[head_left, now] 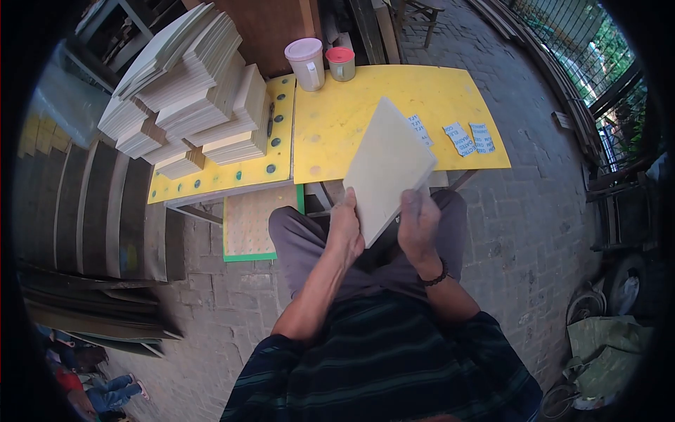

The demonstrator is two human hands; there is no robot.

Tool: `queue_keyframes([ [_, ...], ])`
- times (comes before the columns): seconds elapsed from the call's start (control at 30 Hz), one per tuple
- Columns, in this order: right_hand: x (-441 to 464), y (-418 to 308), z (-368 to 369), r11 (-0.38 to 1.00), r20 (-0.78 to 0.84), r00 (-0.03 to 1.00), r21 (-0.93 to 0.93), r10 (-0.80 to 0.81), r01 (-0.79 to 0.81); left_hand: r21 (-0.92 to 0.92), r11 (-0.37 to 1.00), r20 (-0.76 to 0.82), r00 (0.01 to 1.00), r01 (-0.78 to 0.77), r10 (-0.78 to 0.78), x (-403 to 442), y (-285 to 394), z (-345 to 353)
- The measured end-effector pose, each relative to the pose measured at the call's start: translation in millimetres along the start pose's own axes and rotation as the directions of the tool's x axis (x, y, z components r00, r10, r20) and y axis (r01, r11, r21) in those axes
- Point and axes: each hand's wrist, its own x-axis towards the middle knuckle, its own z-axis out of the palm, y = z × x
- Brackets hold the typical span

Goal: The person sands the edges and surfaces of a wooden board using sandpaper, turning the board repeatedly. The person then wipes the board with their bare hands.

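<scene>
A thin pale wooden board (pixel 390 158) is held tilted above my lap, its far corner over the yellow table. My left hand (pixel 344 224) grips its lower left edge, thumb on the top face. At the right edge, my right hand (pixel 419 221) is curled and slightly blurred by motion. What its fingers hold, if anything, I cannot make out. Torn paper pieces with blue print, apparently sandpaper, lie on the table: one piece (pixel 460 139) and another (pixel 482 138) to the right, and a third (pixel 420 129) partly behind the board.
Stacked pale boards (pixel 204 91) stand on the left of the yellow table (pixel 330 119). A pink-lidded container (pixel 306 67) and a red-lidded cup (pixel 341 67) sit at the back. A green-edged board (pixel 253 228) is below. Another person (pixel 105 390) is at lower left.
</scene>
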Motion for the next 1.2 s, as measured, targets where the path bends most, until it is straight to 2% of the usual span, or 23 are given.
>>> queue_keyframes([
  [0.03,-3,5,7,1.0,0.004,1.0,0.0,-0.002,0.002,-0.071,0.997,-0.018,0.999,0.042,-0.043,-1,-4,2],
  [0.1,-19,17,21,0.996,0.186,0.978,0.017,-0.095,0.093,-0.14,0.984,-0.033,0.993,0.109,-0.115,-2,-6,3],
  [0.13,-26,21,26,0.996,0.187,0.978,0.016,-0.094,0.093,-0.142,0.984,-0.033,0.993,0.11,-0.115,-1,-5,1],
  [0.2,-38,27,34,0.949,0.171,0.951,-0.144,-0.256,0.282,-0.076,0.992,-0.024,0.994,0.101,-0.103,0,5,-2],
  [0.23,-46,36,32,0.975,0.24,0.958,-0.117,-0.159,0.191,-0.135,0.988,0.058,0.996,0.073,-0.066,6,3,-12],
  [0.27,-45,36,32,0.975,0.238,0.958,-0.114,-0.159,0.19,-0.132,0.989,0.056,0.996,0.072,-0.065,3,6,-9],
  [0.33,-38,31,30,0.914,0.169,0.938,-0.226,-0.304,0.337,-0.145,0.989,0.002,0.999,0.037,-0.037,-9,16,5],
  [0.37,-37,26,27,0.913,0.166,0.937,-0.227,-0.307,0.339,-0.143,0.989,0.006,0.999,0.035,-0.035,-12,19,9],
  [0.43,-35,14,20,0.99,0.084,0.994,-0.126,0.067,-0.057,-0.283,0.957,0.082,0.996,0.061,-0.039,-16,22,14],
  [0.47,-31,13,14,0.991,0.087,0.994,-0.124,0.063,-0.052,-0.285,0.957,0.082,0.996,0.056,-0.034,-13,22,7],
  [0.53,-20,15,-3,0.989,-0.033,0.99,-0.038,0.141,-0.142,-0.149,0.989,0.267,0.963,0.017,0.024,-4,23,-15],
  [0.57,-13,12,-10,0.99,-0.032,0.99,-0.036,0.138,-0.139,-0.088,0.995,0.213,0.975,-0.052,0.07,-5,26,-16],
  [0.63,0,4,-25,0.989,-0.156,0.985,0.139,0.07,-0.049,-0.052,0.99,0.223,0.964,-0.134,0.143,-6,33,-17],
  [0.7,5,9,-42,0.981,-0.137,0.987,0.188,0.083,-0.056,0.022,0.974,0.24,0.947,-0.227,0.215,-10,44,-8],
  [0.73,7,11,-49,0.969,-0.113,0.989,0.238,0.094,-0.065,0.023,0.975,0.24,0.948,-0.221,0.209,-10,48,-7],
  [0.8,14,13,-56,0.96,-0.115,0.987,0.27,0.114,-0.079,-0.009,0.991,0.376,0.917,-0.137,0.13,-8,54,-8],
  [0.83,18,13,-57,0.944,-0.114,0.984,0.317,0.135,-0.093,0.041,0.985,0.433,0.891,-0.17,0.136,0,51,-14],
  [0.9,23,14,-59,0.926,-0.123,0.98,0.362,0.159,-0.105,0.033,0.991,0.463,0.881,-0.131,0.1,-8,53,-5],
  [0.97,26,18,-54,0.83,-0.228,0.93,0.544,0.288,-0.123,0.025,0.995,0.491,0.869,-0.093,0.069,-11,51,1],
  [1.0,24,21,-51,0.83,-0.234,0.928,0.544,0.289,-0.121,-0.003,0.998,0.49,0.87,-0.067,0.06,-11,47,2],
  [1.1,14,21,-40,0.974,-0.162,0.972,0.174,0.172,-0.144,-0.061,0.998,0.461,0.886,-0.017,0.043,-19,39,12],
  [1.13,12,18,-36,0.974,-0.165,0.971,0.174,0.175,-0.146,-0.098,0.995,0.433,0.901,0.003,0.04,-21,38,15],
  [1.2,10,7,-23,0.98,-0.034,0.997,0.189,0.068,-0.06,-0.127,0.992,0.454,0.89,0.013,0.046,-18,34,12],
])
